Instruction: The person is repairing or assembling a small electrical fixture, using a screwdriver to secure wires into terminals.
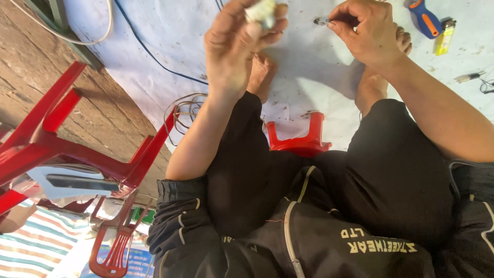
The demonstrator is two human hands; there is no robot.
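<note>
so the left hand [239,44] pinches a small white part [261,11] up top, right hand [363,31] grips a tiny metal piece [322,21] just beside it, tip pointing left toward the part

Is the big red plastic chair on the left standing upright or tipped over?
Tipped over. The red plastic chair lies on its side on the brown floor, its legs pointing sideways and up across the picture rather than down.
</note>
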